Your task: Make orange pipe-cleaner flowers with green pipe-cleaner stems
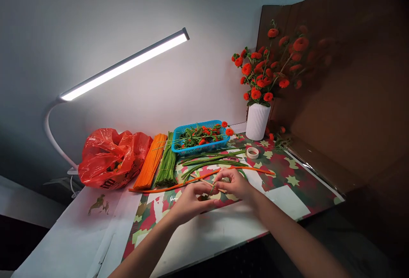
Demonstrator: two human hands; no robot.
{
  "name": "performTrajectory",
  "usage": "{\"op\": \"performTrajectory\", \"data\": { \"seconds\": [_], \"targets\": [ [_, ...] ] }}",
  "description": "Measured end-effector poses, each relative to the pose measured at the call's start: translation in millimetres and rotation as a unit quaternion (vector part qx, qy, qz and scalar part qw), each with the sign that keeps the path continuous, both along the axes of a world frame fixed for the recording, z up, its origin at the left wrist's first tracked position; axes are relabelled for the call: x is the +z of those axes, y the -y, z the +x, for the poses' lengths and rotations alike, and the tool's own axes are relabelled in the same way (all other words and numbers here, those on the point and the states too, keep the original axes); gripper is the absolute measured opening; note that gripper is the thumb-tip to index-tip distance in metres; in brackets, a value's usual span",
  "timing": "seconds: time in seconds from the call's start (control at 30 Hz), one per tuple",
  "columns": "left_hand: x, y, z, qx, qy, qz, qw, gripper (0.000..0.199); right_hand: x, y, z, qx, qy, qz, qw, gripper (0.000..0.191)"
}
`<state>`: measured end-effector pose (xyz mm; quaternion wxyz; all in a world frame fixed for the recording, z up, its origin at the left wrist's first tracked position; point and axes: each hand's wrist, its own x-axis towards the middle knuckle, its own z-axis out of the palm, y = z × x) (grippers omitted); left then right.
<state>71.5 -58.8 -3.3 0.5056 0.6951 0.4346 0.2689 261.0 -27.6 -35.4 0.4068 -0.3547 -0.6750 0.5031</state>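
- Two bare hands: the right hand (234, 183) pinched one small green piece (213, 188) between thumb and fingertips; the left hand (191, 201) was curled, its fingertips at the piece's lower end, but whether they gripped it could not be told.
- The small green piece lay between the hands, above the front of the table (220, 229), its long axis slanting from upper right to lower left.
- One long orange strip (174, 187) ran left to right just beyond the hands.
- Farther back were several overlapping green stems (204, 159), uncountable, and one tape roll (252, 153).
- One blue basket (179, 151) held red flowers; left of it stood one green bundle (166, 171), one orange bundle (150, 163) and one red bag (107, 154).
- One white vase (257, 122) stood back right; one lamp (128, 65) hung above.
- The table's front edge passed beneath the forearms; a white surface stretched between it and the hands.
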Motion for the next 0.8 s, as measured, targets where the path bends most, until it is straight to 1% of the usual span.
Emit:
{"op": "performTrajectory", "data": {
  "seconds": [0.07,0.1,0.17,0.2,0.23,0.27,0.3,0.37,0.4,0.47,0.5,0.53,0.57,0.6,0.63,0.7,0.77,0.8],
  "targets": [
    [0.4,2.2,6.0,0.088,-0.062,0.086,0.99,0.035,1.2,0.5,0.2,-0.016,0.012,-0.016,1.0,0.024],
    [1.7,3.0,8.2,0.112,-0.092,0.122,0.982,0.033,1.9,0.9,0.2,-0.022,0.018,-0.021,0.999,0.025],
    [5.5,3.9,10.3,0.119,-0.133,0.175,0.968,0.029,3.2,2.0,0.0,-0.032,0.029,-0.027,0.999,0.025],
    [7.5,4.0,10.3,0.109,-0.141,0.185,0.966,0.028,3.9,2.5,-0.1,-0.036,0.032,-0.026,0.998,0.026],
    [9.2,3.9,9.6,0.098,-0.138,0.177,0.97,0.029,4.5,2.9,-0.1,-0.036,0.034,-0.025,0.998,0.025],
    [10.3,3.5,8.4,0.085,-0.122,0.149,0.977,0.031,5.0,3.1,0.0,-0.032,0.034,-0.021,0.999,0.025],
    [10.7,2.7,6.6,0.071,-0.095,0.104,0.987,0.033,5.4,3.2,0.1,-0.025,0.03,-0.015,0.999,0.024],
    [9.1,0.6,2.2,0.028,-0.013,-0.02,0.999,0.037,5.7,3.1,0.3,-0.005,0.01,0.0,1.0,0.024],
    [7.2,-0.8,-0.2,0.0,0.035,-0.087,0.996,0.039,5.7,3.0,0.3,0.009,-0.002,0.008,1.0,0.024],
    [2.5,-3.3,-4.2,-0.055,0.115,-0.203,0.971,0.039,5.1,2.9,0.2,0.04,-0.023,0.022,0.999,0.024],
    [0.2,-4.4,-5.5,-0.072,0.141,-0.243,0.957,0.039,4.8,2.8,0.0,0.05,-0.027,0.026,0.998,0.024],
    [-1.7,-5.2,-6.0,-0.079,0.155,-0.264,0.949,0.04,4.5,2.8,-0.1,0.055,-0.027,0.027,0.998,0.024],
    [-2.8,-5.7,-5.9,-0.074,0.157,-0.262,0.949,0.04,4.3,2.8,-0.3,0.054,-0.022,0.025,0.998,0.024],
    [-2.9,-5.9,-4.9,-0.058,0.148,-0.239,0.958,0.04,4.2,2.8,-0.4,0.047,-0.017,0.019,0.999,0.024],
    [-2.1,-5.7,-3.4,-0.035,0.127,-0.197,0.972,0.039,4.3,2.8,-0.5,0.036,-0.011,0.011,0.999,0.024],
    [1.8,-4.7,0.6,0.022,0.052,-0.077,0.995,0.037,4.7,2.9,-0.4,0.012,0.001,-0.005,1.0,0.024],
    [6.6,-3.3,4.1,0.061,-0.033,0.03,0.997,0.034,5.4,3.2,-0.1,-0.01,0.011,-0.012,1.0,0.023],
    [8.5,-2.9,5.0,0.066,-0.059,0.053,0.995,0.035,5.8,3.3,0.1,-0.02,0.016,-0.012,1.0,0.023]
  ]
}}
